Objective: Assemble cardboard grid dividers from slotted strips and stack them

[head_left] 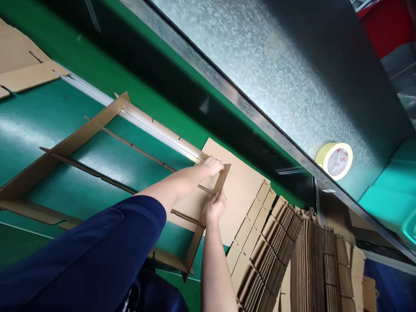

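Note:
A frame of slotted cardboard strips stands on edge on the green table. Long strips run between a left cross strip and a right cross strip. My left hand is closed at the upper end of the right cross strip, by the far long strip. Lower down, my right hand grips the same cross strip near a middle long strip. A flat cardboard sheet lies under and beyond my hands.
Stacks of slotted cardboard strips fill the lower right. More cardboard lies at the upper left. A metal shelf crosses above the table, bearing a yellow tape roll. Teal material is at the right.

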`<state>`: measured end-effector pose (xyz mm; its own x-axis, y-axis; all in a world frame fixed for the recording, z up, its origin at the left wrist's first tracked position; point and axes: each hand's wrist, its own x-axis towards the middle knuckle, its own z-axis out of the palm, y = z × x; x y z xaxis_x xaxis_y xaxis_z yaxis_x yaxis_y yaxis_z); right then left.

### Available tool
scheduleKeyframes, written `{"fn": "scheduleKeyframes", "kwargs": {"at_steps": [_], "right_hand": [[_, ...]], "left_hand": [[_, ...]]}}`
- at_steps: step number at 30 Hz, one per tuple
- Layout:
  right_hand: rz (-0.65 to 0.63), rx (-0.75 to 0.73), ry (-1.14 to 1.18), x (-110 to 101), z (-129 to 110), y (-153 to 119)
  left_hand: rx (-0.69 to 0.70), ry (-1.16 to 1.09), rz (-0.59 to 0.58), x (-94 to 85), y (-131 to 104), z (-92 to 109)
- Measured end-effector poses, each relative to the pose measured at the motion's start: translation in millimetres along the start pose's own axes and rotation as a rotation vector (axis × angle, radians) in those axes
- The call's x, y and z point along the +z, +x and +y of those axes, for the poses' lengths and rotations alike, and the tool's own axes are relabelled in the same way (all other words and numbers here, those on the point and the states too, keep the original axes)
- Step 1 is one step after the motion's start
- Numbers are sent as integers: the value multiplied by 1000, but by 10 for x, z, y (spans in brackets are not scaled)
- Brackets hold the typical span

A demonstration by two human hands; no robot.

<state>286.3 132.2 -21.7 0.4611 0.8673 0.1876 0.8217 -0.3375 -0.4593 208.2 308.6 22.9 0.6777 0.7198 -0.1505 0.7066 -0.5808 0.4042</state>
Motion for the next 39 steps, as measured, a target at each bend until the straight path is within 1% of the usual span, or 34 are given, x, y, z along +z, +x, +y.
{"fn": "scheduleKeyframes", "kwargs": {"at_steps": [4, 10, 12, 15, 18, 21, 24, 26, 28, 29, 30, 32, 33, 34, 36, 38, 39], "right_hand": [[-26, 9, -33, -12, -52, 23], [-51, -61, -25, 15, -27, 71], [-71, -52, -30, 9, -20, 88], [-147, -18, -83, -27, -35, 109], [-207, 5, -140, -51, -70, 87], [-202, 13, -170, -25, -107, 35], [-200, 23, -170, 2, -129, 29], [-230, 54, -127, -33, -126, 60], [-241, 92, -42, -137, -104, 72], [-226, 101, 4, -211, -89, 49], [-200, 97, 43, -292, -72, -2], [-146, 62, 65, -442, -43, -193], [-138, 33, 47, -496, -31, -324], [-143, 6, 8, -527, -18, -467], [-186, -58, -79, -511, 14, -739], [-200, -101, -131, -409, 56, -933], [-193, -112, -145, -342, 81, -990]], "left_hand": [[-18, 18, 28, 4, -29, 11], [-64, -12, 70, 24, 50, -9], [-57, -18, 67, 22, 58, -29], [-38, -22, 83, 14, 35, -50], [21, -3, 113, 37, 2, -48], [58, 45, 117, 94, -13, -22], [36, 70, 104, 135, -11, 29], [15, 52, 96, 119, -20, 66], [-8, 36, 91, 53, -76, 69], [-24, 27, 115, 1, -137, 43], [-45, 16, 165, -62, -230, -12], [-102, 3, 334, -210, -533, -219], [-135, 11, 428, -287, -754, -371], [-171, 37, 510, -360, -1027, -547], [-283, 135, 622, -470, -1714, -934], [-478, 244, 704, -499, -2517, -1297], [-592, 291, 734, -477, -2917, -1456]]}}
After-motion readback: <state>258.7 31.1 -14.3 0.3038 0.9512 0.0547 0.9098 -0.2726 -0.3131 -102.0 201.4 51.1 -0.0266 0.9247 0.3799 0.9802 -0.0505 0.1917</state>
